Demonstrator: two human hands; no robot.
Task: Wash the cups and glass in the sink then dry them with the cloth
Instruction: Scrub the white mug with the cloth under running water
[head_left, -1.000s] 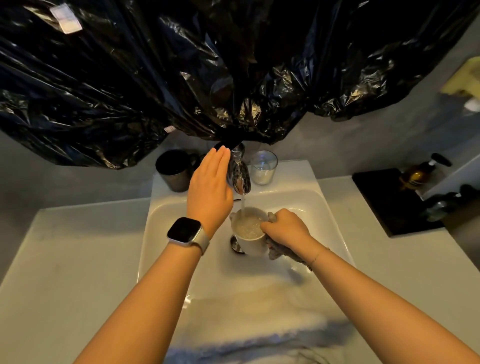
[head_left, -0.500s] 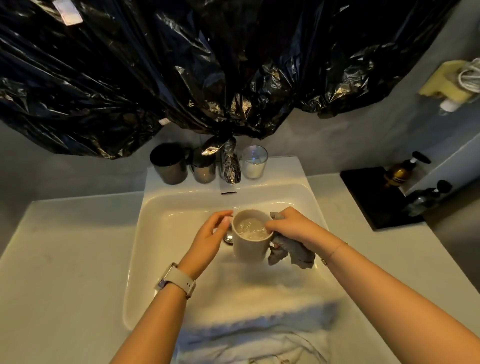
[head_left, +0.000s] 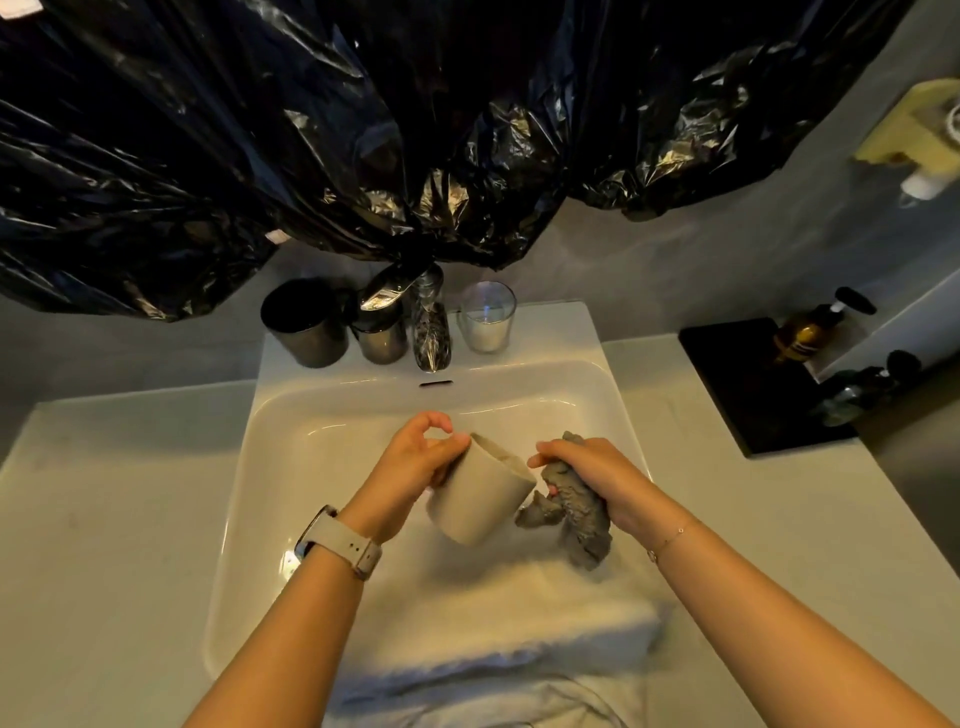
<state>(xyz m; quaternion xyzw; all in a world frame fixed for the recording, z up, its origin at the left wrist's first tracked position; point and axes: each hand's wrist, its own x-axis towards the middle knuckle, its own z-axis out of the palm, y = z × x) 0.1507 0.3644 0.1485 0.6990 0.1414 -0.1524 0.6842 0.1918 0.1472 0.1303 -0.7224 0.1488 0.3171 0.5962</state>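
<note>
Gripped from the left, the pale cup (head_left: 480, 501) sits tipped away from you over the sink (head_left: 332, 447): your left hand (head_left: 415, 467) wraps its wall, thumb near the rim, while your right hand (head_left: 592, 475) clutches the bunched grey cloth (head_left: 576, 514) and its fingertips (head_left: 537, 461) touch the rim at about 3 o'clock of the mouth. Whether any water remains inside cannot be told from here.

Step in hand, as judged: emptying and wiping the cup. Keep the tilt directed toward the drain side at 12 o'clock, so that run-off stays in the basin and not on the white towel (head_left: 498, 618) folded over the near edge at 6 o'clock. Hold the wall firmly; a smooth, matte, slightly tapered cylinder is likely slippery when wet. Work the cloth around the rim by turning the cup, not the wrist.

Materials, near to far: the towel is thick and fluffy; the cloth is nubbly and crumpled, probably damp; the sink is glossy white with rounded corners. On its back ledge stand a dark, shiny cup (head_left: 306, 325) at 11 o'clock, a smaller metallic cup (head_left: 382, 338), the foil-wrapped tap (head_left: 430, 332) at 12 o'clock, and a clear glass (head_left: 487, 317) at 1 o'clock, seemingly not yet washed. Above hangs crinkled black plastic sheeting (head_left: 363, 130).
</note>
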